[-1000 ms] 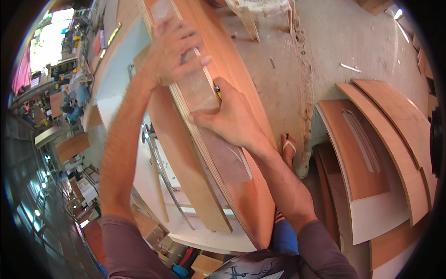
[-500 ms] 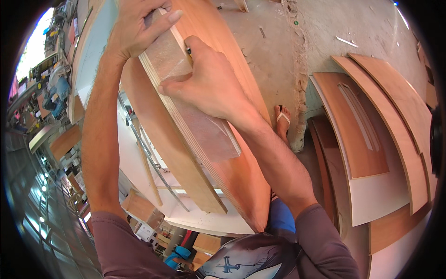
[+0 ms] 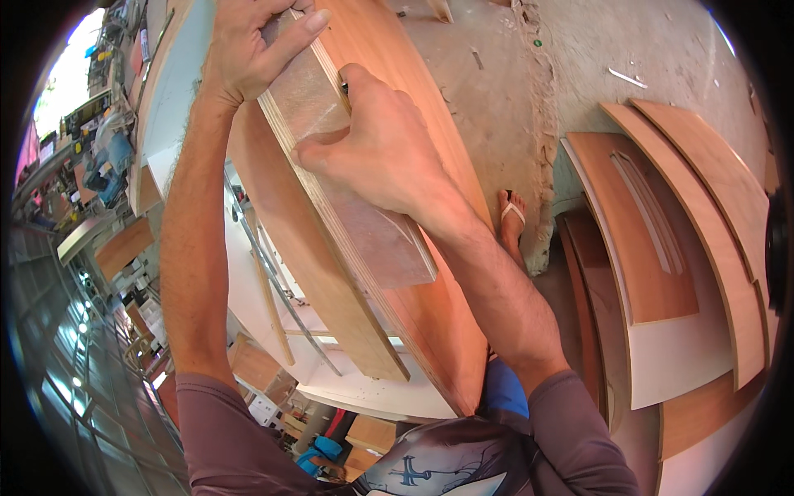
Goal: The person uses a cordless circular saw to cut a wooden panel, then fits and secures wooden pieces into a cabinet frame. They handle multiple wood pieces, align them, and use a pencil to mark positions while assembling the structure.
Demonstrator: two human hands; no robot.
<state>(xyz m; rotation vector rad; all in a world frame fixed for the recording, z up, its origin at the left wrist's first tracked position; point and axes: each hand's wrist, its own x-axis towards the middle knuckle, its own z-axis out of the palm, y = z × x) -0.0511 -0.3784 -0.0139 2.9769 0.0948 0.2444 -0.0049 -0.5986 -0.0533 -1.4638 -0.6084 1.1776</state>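
At the far end of a short greyish board [image 3: 311, 97] with a pale edge, my left hand [image 3: 252, 51] grips with its thumb laid along the top. The board lies on a long orange-brown wood panel [image 3: 451, 178] whose left edge shows plywood layers [image 3: 327, 211]. My right hand [image 3: 385, 153] is closed over the board, its thumb pressed near the layered edge and its index finger curled at the opposite edge. A thin pencil-like thing [image 3: 344, 86], dark-ended and yellowish, shows beside that fingertip; most of it is hidden by the hand.
Left of the panel, a wood strip [image 3: 318, 248] and a thin metal rod [image 3: 289, 293] cross a white cabinet frame [image 3: 380, 397]. Stacked wood panels [image 3: 653, 355] lie on the right. My sandalled foot [image 3: 512, 217] stands on the concrete floor. Tools and clutter [image 3: 112, 165] fill the far left.
The whole view has shifted, so everything sits slightly farther right. Both hands keep nearly the same grip and place on the board.
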